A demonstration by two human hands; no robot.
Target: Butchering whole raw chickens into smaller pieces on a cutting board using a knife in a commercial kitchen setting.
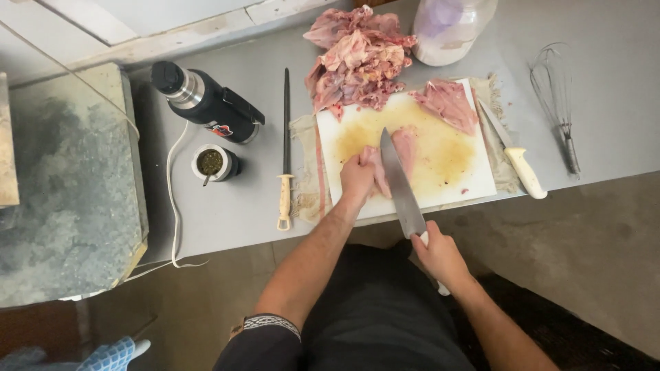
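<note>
My left hand (357, 180) presses down on a pale pink piece of raw meat (404, 148) lying on the stained white cutting board (450, 161). My right hand (438, 254) grips the white handle of a large chef's knife (400, 184), whose blade lies across the meat just right of my left fingers. Another flat piece of raw meat (448, 103) rests at the board's far right corner. A pile of raw meat scraps (359, 58) sits beyond the board's far edge.
On the grey table (234, 206) lie a sharpening steel (285, 148), a second white-handled knife (514, 152), a wire whisk (558, 103), a black thermos (206, 103), a small cup with a straw (212, 163) and a plastic bag (450, 27). A cloth (306, 172) lies under the board.
</note>
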